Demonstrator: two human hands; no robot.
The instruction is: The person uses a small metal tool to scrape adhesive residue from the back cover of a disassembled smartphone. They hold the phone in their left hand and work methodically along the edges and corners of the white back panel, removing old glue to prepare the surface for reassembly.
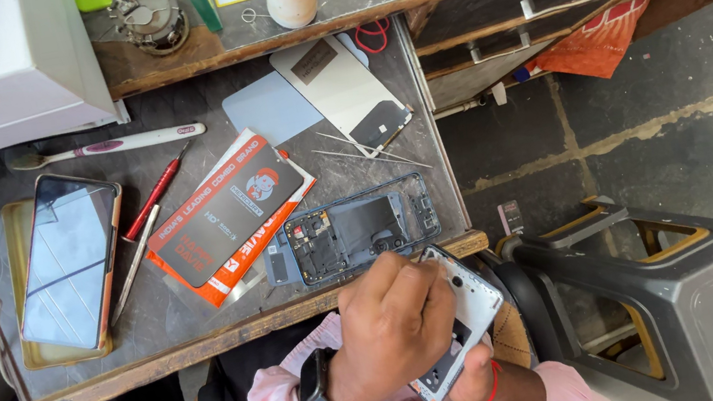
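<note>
My left hand (390, 324), with a dark watch on the wrist, lies curled over a white phone frame (473, 301) just below the table's front edge. Whether its fingers pinch a small tool is hidden. Under the frame's lower end, my right hand (481, 383), with a red thread at the wrist, grips it from below. Just beyond the hands, an opened phone (352, 234) with its circuit boards bare lies flat on the table.
An orange and black box (226, 216) lies beside the opened phone. A phone (66, 261) rests screen up on a tray at the left. A red screwdriver (157, 192), toothbrush (105, 147) and white back cover (344, 88) lie farther back. A grey stool (676, 293) stands on the right.
</note>
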